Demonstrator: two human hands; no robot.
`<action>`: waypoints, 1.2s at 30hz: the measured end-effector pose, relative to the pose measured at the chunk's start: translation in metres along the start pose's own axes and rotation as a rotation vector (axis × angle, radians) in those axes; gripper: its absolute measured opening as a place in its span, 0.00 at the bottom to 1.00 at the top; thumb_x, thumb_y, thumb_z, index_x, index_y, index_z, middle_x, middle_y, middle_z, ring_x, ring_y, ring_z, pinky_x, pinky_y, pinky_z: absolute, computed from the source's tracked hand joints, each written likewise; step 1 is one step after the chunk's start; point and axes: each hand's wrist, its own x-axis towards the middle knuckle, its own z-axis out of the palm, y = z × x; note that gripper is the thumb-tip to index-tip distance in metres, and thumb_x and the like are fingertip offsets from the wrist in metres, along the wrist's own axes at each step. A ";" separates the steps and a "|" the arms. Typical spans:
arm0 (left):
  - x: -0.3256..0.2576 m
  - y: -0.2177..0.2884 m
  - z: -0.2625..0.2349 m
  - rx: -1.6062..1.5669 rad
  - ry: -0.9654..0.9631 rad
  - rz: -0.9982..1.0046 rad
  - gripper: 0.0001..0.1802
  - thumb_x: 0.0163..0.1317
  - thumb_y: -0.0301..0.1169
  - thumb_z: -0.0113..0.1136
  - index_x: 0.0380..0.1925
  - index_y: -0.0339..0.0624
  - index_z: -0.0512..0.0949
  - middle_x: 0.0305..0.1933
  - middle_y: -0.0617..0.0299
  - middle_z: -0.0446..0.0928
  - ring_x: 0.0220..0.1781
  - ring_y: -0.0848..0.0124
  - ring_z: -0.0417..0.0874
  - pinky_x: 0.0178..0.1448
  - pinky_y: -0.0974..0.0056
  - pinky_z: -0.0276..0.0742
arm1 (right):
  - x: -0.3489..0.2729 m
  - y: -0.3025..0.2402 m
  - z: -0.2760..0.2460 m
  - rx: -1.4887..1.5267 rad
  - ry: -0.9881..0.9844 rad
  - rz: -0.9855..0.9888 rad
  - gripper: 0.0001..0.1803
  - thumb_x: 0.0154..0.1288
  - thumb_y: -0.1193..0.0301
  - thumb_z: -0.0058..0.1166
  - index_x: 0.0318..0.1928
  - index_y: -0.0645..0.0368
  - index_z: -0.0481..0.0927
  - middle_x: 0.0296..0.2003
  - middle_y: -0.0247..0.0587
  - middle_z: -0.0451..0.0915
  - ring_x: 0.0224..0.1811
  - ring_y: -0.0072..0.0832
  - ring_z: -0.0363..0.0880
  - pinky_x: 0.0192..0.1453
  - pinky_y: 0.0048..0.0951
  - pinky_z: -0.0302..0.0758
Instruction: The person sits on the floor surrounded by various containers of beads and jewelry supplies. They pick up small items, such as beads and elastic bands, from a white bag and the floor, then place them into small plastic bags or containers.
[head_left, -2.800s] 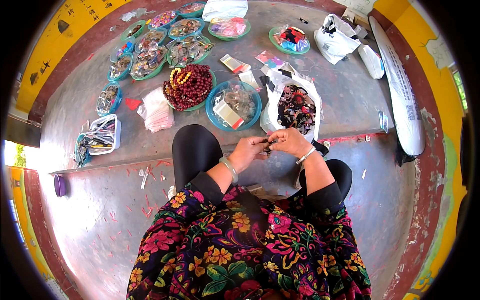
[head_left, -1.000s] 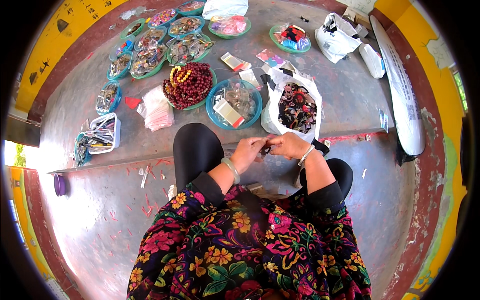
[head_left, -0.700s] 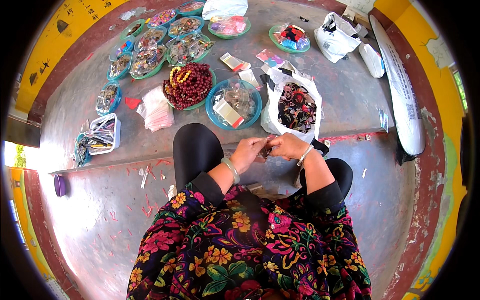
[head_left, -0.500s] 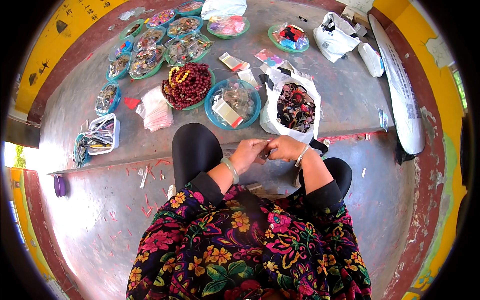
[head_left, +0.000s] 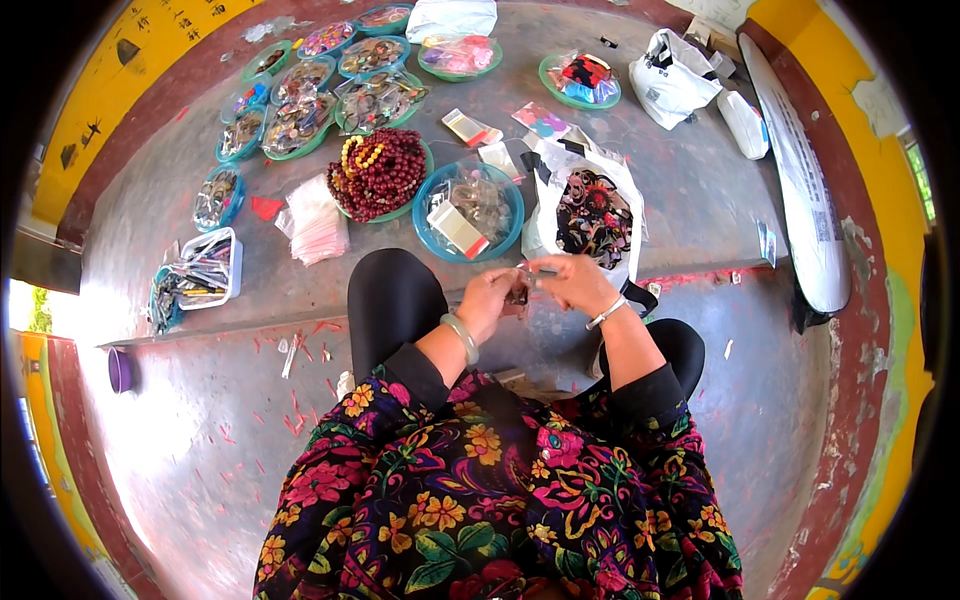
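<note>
Between my knees, my left hand [head_left: 487, 302] is closed round a small clear plastic bag [head_left: 517, 294] with something dark inside. My right hand [head_left: 578, 284] is at the upper edge of that bag, its thumb and forefinger drawn together close to the left fingertips. Whether a thin piece is pinched there is too small to see. Just beyond the hands stand a white bag [head_left: 541, 228] full of dark hair ties [head_left: 594, 212] and a blue basin [head_left: 420, 222] holding packed clear bags and a white-and-red box [head_left: 458, 230].
Dark red beads [head_left: 392, 190] are heaped beside a stack of clear bags [head_left: 318, 225]. Several basins of small packed goods [head_left: 296, 122] stand farther left, with a white basket of pens [head_left: 205, 270]. A raised step edge [head_left: 265, 325] crosses ahead; red strips [head_left: 295, 415] litter the floor.
My hands have parted slightly. The left hand tilts the small bag into view, and the right hand has shifted up, its forefinger straighter.
</note>
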 end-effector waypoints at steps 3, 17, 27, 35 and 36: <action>0.012 -0.010 -0.008 -0.053 0.059 0.058 0.12 0.65 0.35 0.45 0.37 0.39 0.74 0.30 0.65 0.76 0.27 0.79 0.75 0.28 0.75 0.75 | 0.021 0.035 0.000 0.045 0.249 -0.123 0.14 0.51 0.67 0.62 0.36 0.63 0.80 0.17 0.28 0.72 0.19 0.15 0.69 0.22 0.20 0.66; 0.009 -0.010 -0.003 -0.048 -0.019 0.092 0.11 0.63 0.32 0.50 0.44 0.41 0.70 0.36 0.64 0.74 0.35 0.77 0.77 0.35 0.71 0.78 | 0.019 0.033 0.029 0.275 0.347 0.017 0.12 0.51 0.71 0.62 0.31 0.70 0.81 0.22 0.37 0.79 0.22 0.16 0.72 0.27 0.19 0.69; 0.007 -0.008 0.000 0.022 -0.037 0.106 0.10 0.65 0.31 0.47 0.42 0.38 0.72 0.36 0.63 0.75 0.37 0.75 0.78 0.38 0.71 0.78 | 0.016 0.024 0.023 0.025 0.379 0.053 0.16 0.49 0.65 0.64 0.28 0.69 0.81 0.21 0.35 0.78 0.23 0.18 0.72 0.27 0.20 0.70; 0.007 -0.009 0.001 0.037 -0.024 0.187 0.11 0.67 0.29 0.41 0.41 0.34 0.71 0.38 0.61 0.75 0.39 0.72 0.79 0.41 0.67 0.80 | 0.014 0.028 0.022 0.192 0.249 0.007 0.13 0.49 0.69 0.63 0.31 0.69 0.81 0.22 0.36 0.78 0.24 0.18 0.72 0.30 0.19 0.69; 0.008 -0.010 0.000 0.046 -0.008 0.206 0.10 0.67 0.29 0.42 0.40 0.34 0.70 0.38 0.60 0.74 0.39 0.72 0.79 0.41 0.67 0.80 | 0.015 0.030 0.022 0.200 0.261 0.025 0.13 0.50 0.70 0.63 0.31 0.69 0.81 0.21 0.35 0.78 0.24 0.17 0.72 0.29 0.18 0.69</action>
